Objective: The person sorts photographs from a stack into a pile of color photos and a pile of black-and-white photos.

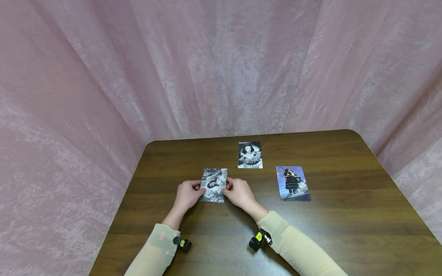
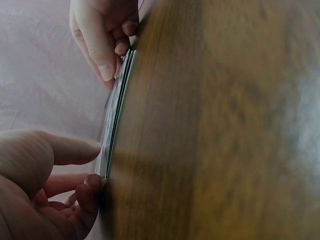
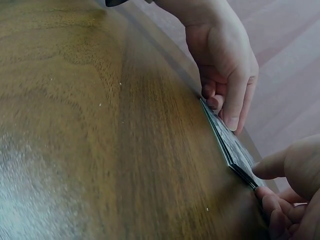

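I see my left hand [image 1: 186, 195] and right hand [image 1: 240, 193] pinching the opposite long edges of a small stack of photos [image 1: 214, 185], thumbs on top and fingers [image 2: 95, 187] curled beneath. The stack lies on the dark wooden worktop [image 1: 345, 222], near its middle. Two single photos lie apart: a black-and-white portrait [image 1: 250, 155] behind, a colour picture [image 1: 293, 183] to the right.

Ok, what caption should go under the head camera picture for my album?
Both hands, left hand and right hand, hold a stack of photos on the wooden table, two more photos lying beyond.
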